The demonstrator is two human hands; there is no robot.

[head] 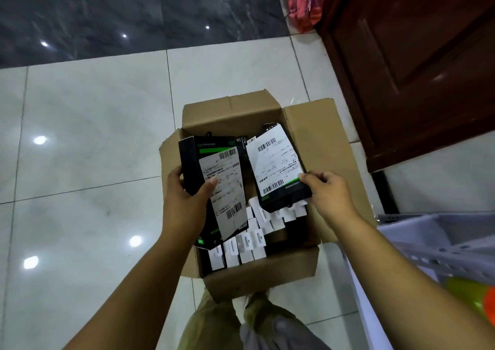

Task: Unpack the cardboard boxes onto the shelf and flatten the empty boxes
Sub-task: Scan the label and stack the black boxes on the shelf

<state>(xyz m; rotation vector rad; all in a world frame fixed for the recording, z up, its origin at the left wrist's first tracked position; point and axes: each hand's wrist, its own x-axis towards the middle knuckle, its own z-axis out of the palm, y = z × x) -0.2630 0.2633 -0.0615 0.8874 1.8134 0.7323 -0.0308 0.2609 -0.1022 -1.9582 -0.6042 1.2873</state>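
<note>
Above the open cardboard box, left hand and right hand each grasp a flat labelled black pack

Your way down into the cardboard box is partly blocked — two black packages, one in each hand, hang over its opening. Under them, white-tabbed packs stand close together and fill the bottom. On your right, the grey shelf comes near the box flap, and the brown door closes that side. On your left, the tile floor lies open.
</note>
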